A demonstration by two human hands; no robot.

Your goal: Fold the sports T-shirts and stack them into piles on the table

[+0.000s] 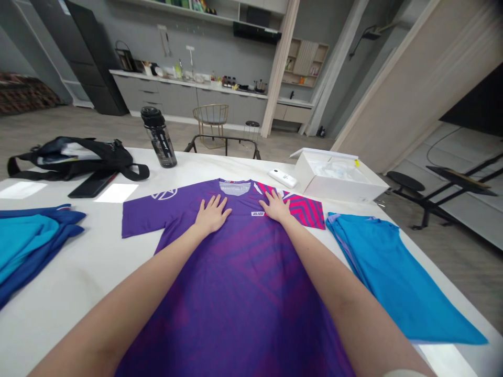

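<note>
1. The left hand (212,214) is lying palm down on the purple shirt (231,272), its fingers spreading out just below the collar (234,187).
2. The right hand (276,206) is pressing flat on the other side of the chest, fingers spreading apart, right beside the small white logo patch (258,213).
3. The shirt is lying face up on the white bench (106,262) between both forearms, its plain sleeve reaching out on the left and its pink-striped sleeve on the right.
4. Beyond the collar, a white handheld device (283,178) is resting near the open white box (346,180).
5. To the right, a bright blue garment (385,272) is lying near the striped sleeve; to the left, navy and turquoise clothing (29,241) is sitting well apart from the shirt.
6. Farther back on the left, a dark phone (92,184) is lying against a black bag (82,157), and a dark-lidded bottle (159,139) is standing upright nearby.
7. Past the bench, a wire-backed chair (211,115) is standing before the grey kitchen cabinets (173,99).
</note>
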